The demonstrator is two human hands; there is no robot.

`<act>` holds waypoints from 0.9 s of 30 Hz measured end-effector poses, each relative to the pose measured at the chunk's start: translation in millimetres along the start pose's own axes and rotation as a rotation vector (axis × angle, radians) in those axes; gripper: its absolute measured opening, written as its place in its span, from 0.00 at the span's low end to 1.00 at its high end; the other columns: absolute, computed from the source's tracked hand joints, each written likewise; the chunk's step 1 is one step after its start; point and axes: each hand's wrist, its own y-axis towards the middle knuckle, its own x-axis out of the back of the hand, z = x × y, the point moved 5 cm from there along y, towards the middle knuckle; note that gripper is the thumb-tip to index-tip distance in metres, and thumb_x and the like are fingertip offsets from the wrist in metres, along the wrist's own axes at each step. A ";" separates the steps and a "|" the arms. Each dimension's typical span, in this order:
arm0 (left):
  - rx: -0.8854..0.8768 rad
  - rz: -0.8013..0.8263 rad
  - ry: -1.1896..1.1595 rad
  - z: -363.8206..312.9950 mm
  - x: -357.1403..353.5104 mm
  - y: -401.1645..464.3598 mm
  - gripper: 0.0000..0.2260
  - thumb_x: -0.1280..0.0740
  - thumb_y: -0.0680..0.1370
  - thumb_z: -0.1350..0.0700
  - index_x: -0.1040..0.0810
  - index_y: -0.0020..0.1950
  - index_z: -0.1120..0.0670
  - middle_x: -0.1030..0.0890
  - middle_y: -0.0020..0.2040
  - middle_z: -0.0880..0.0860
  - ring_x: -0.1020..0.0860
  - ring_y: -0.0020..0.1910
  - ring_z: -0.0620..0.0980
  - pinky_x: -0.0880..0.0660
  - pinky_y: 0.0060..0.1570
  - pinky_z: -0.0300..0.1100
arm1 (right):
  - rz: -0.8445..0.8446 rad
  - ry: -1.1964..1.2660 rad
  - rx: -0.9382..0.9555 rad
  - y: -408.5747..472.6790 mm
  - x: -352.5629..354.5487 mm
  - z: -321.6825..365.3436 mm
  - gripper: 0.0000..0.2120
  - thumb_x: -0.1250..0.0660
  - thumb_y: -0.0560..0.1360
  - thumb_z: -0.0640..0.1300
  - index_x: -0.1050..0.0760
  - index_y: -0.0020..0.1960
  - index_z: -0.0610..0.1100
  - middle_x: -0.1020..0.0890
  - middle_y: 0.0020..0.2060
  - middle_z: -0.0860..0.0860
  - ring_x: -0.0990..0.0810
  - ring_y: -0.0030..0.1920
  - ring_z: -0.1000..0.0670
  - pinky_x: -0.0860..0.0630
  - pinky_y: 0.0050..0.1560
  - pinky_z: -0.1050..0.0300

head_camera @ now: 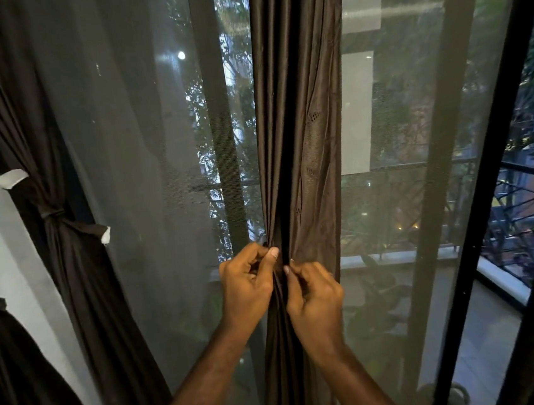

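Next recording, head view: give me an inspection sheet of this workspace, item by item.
Surface: nothing seen; the work hangs in front of a sheer screen.
Job's things: brown curtain, hanging, bunched into vertical folds at hand level.
Clutter: nothing seen.
Grippers: left hand and right hand side by side, fingers curled, both pinching the brown curtain's folds.
Cables: nothing seen.
Surroundings: tied curtain at left, cinched by a knotted tie with white ends; dark frame at right; balcony railing and trees outside.
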 end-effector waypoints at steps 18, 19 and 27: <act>-0.095 0.135 0.091 -0.1 -6.2 20.7 0.14 0.27 0.77 0.56 0.26 0.35 0.58 0.25 0.27 0.46 0.26 0.27 0.41 0.32 0.29 0.34 | 0.220 -0.092 0.273 -0.8 -5.5 4.0 0.16 0.37 0.74 0.34 0.19 0.59 0.40 0.19 0.47 0.48 0.21 0.47 0.47 0.23 0.48 0.49; -0.101 0.135 0.104 1.4 -4.9 20.6 0.13 0.27 0.77 0.58 0.26 0.34 0.58 0.27 0.27 0.46 0.27 0.26 0.41 0.33 0.29 0.32 | 0.184 -0.056 0.236 1.0 3.0 -0.1 0.15 0.36 0.75 0.34 0.18 0.59 0.41 0.18 0.49 0.50 0.21 0.49 0.48 0.23 0.51 0.50; -0.087 0.093 0.110 10.6 -0.9 19.8 0.14 0.29 0.77 0.56 0.27 0.34 0.58 0.30 0.26 0.48 0.33 0.25 0.42 0.37 0.28 0.34 | -0.047 0.052 -0.372 34.2 34.6 -53.0 0.17 0.26 0.74 0.49 0.25 0.61 0.51 0.22 0.55 0.56 0.25 0.56 0.55 0.30 0.55 0.68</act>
